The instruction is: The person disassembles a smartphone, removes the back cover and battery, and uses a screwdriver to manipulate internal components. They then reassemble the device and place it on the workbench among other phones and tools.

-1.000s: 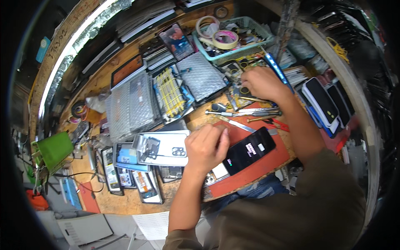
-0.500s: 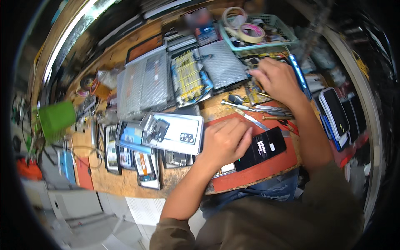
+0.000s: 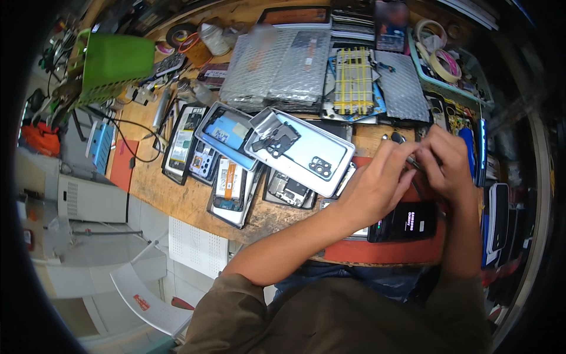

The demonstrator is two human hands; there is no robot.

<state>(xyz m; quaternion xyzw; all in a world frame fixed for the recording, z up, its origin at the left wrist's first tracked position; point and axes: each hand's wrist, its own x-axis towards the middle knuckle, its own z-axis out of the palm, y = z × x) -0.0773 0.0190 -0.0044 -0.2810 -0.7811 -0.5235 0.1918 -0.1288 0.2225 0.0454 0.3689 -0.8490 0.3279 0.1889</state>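
Observation:
My left hand (image 3: pixel 382 180) and my right hand (image 3: pixel 445 162) meet fingertip to fingertip over the red mat (image 3: pixel 377 252). The fingers of both are closed in a pinch; whatever small thing lies between them is mostly hidden, with only a thin greyish sliver showing. Just below them a black smartphone (image 3: pixel 420 227) rests face up, its screen dark with small white lettering. My left wrist covers part of that phone's left end. Beside my left forearm, a pale silver phone back cover (image 3: pixel 330 154) with a camera cluster leans on other phone parts.
Several opened phones, one with an orange-striped battery (image 3: pixel 230 180), crowd the bench's middle. Bubble-wrapped packs (image 3: pixel 277 71) and a yellow-taped stack (image 3: pixel 354 82) lie behind. A teal basket (image 3: pixel 466 88) holds tape rolls. A green basket (image 3: pixel 115 62) stands left; phones (image 3: pixel 498 218) stack right.
My hands were apart; now they have come together, the right lower and nearer, the left moved toward it. The head view has shifted, so the bench sits differently in the picture.

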